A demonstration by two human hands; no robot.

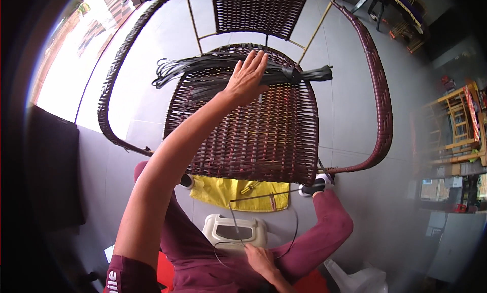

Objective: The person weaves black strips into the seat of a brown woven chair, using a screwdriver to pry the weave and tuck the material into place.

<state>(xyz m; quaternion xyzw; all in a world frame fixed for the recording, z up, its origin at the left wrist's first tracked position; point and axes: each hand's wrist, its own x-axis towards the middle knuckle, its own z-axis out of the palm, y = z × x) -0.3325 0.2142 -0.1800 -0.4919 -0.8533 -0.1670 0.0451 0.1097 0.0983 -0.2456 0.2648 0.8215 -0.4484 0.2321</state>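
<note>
A woven wicker armchair (238, 136) in dark brown and maroon stands in front of me. Across the rear of its seat lies a tied bundle of flat black strips (198, 65). My left hand (246, 77) is stretched out over that bundle, fingers straight and close together, gripping nothing. Low down, near my lap, my right hand (262, 260) has its fingers closed on a long thin dark weaving strip (233, 214). This strip bends upward, then runs toward the chair's front right corner, and part of it loops beside the hand.
Beneath the seat's front edge a yellow cloth (218, 194) carries a screwdriver (249, 187). A beige box with a dark panel (261, 229) sits between my legs. The chair's armrests (375, 90) curve out on both sides. A bamboo rack (464, 120) stands far right.
</note>
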